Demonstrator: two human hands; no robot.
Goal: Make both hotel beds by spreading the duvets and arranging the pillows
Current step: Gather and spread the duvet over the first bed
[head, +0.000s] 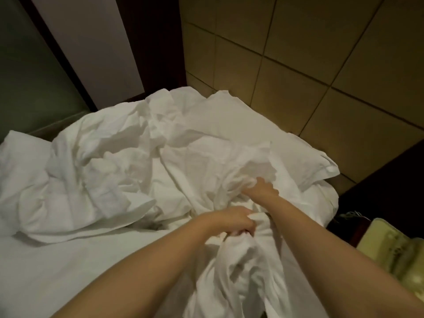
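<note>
A crumpled white duvet (174, 138) lies heaped across the far half of the bed. My left hand (234, 222) is closed on a bunched fold of it near the bed's right side. Just beyond, my right hand (261, 188) grips another fold of the same duvet, its fingers buried in the cloth. Bunched fabric hangs down between my forearms toward me. A white pillow (20, 157) lies at the left edge, partly under the duvet. The bare white sheet (68, 267) shows on the near left of the mattress.
A padded beige panelled wall (298, 53) rises behind the bed on the right. A dark wooden frame (156, 42) and a pale panel (87, 42) stand at the back left. At the right edge are a dark nightstand (390, 184) and a yellowish object (394, 249).
</note>
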